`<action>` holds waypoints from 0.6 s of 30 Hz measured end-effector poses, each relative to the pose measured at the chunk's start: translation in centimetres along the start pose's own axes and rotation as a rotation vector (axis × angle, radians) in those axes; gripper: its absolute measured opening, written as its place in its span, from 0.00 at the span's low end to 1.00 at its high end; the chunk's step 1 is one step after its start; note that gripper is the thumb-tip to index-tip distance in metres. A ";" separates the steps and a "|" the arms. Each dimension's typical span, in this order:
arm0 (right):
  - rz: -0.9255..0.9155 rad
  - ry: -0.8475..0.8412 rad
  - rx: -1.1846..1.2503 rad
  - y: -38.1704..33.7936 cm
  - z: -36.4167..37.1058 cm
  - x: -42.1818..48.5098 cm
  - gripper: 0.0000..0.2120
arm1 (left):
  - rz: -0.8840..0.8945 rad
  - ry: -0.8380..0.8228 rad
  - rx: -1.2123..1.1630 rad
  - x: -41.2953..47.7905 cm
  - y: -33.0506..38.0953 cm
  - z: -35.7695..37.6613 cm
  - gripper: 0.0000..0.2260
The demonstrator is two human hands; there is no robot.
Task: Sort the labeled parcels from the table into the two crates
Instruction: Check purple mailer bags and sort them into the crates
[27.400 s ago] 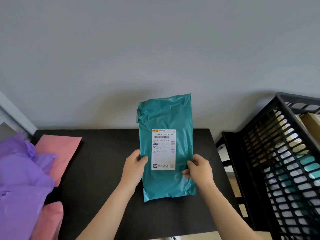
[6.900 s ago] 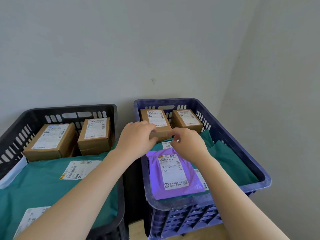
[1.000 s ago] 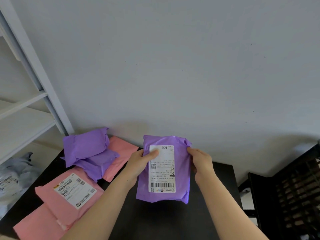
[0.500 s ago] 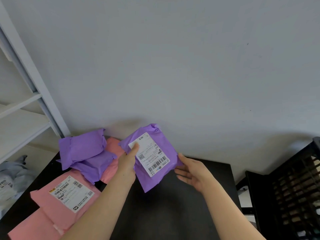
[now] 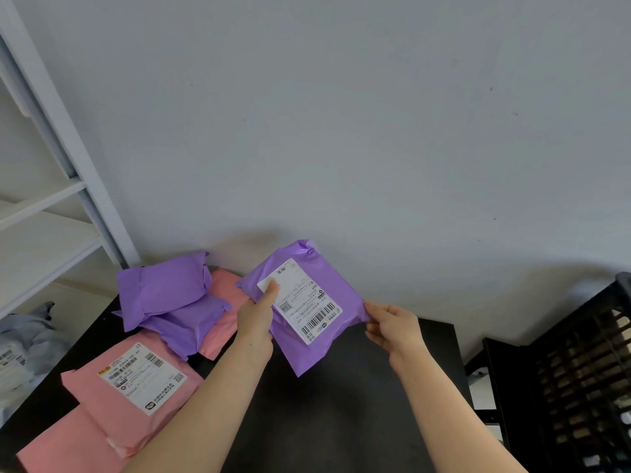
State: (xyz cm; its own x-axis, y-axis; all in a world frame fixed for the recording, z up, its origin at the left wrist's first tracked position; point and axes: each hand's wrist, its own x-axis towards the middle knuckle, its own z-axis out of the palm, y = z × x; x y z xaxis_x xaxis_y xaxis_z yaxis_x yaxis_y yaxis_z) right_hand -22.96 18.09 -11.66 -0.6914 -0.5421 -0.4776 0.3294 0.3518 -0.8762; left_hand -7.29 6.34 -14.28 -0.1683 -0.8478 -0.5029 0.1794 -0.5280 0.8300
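held item: purple parcel [image 5: 317,339], lifted off the surface [image 5: 358,421] at about 12 o'clock, tilted. White label [image 5: 300,298] faces the camera, barcode end toward 5 o'clock.
left hand [image 5: 254,322]: grips the parcel's 9 o'clock edge, thumb pressed on the label corner. Fingers are behind the parcel, can't tell how they lie.
right hand [image 5: 392,327]: fingers pinching the parcel's 3 o'clock corner.
purple pile [image 5: 164,288]: two purple parcels stacked at 10 o'clock on the surface, no labels showing.
labeled pink parcel [image 5: 136,380]: flat at 8 o'clock, label up.
second pink parcel [image 5: 223,302]: partly under the purple pile.
third pink parcel [image 5: 65,452]: at 7 o'clock, partly under the labeled one.
black crate [image 5: 563,370]: off the surface at 3 o'clock, contents too blurry to tell.
white shelf [image 5: 44,233]: at 9 o'clock against the wall.
grey bag [image 5: 24,343]: below the shelf, cut off by the frame edge.
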 end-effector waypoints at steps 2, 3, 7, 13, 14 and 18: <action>0.005 -0.012 0.008 -0.2 -0.1 -0.2 0.09 | -0.007 -0.005 -0.066 -0.5 0.2 0.1 0.13; 0.027 -0.050 0.003 -0.3 -0.2 -0.3 0.11 | -0.025 -0.011 -0.131 -0.7 0.3 0.1 0.11; 0.161 -0.339 -0.126 0.6 -0.2 -1.0 0.17 | -0.164 -0.102 -0.363 -2.7 0.8 0.8 0.09; 0.072 -0.218 0.244 1.4 0.1 -1.0 0.09 | -0.267 -0.193 -0.296 -4.1 -0.5 1.3 0.16; 0.040 -0.188 0.260 0.9 -0.2 -0.9 0.08 | -0.257 -0.162 -0.278 -3.9 -0.5 1.1 0.18; -0.100 -0.133 0.152 -0.9 -1.9 -0.9 0.08 | -0.083 0.054 -0.059 -2.7 -0.7 0.0 0.33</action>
State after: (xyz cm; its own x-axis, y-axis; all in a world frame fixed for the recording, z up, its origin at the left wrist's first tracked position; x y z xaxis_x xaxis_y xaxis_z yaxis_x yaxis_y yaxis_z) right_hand -23.84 19.68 -10.35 -0.6375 -0.6681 -0.3837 0.3640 0.1778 -0.9143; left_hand -6.94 9.00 -13.54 -0.1325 -0.8018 -0.5827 0.2245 -0.5969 0.7703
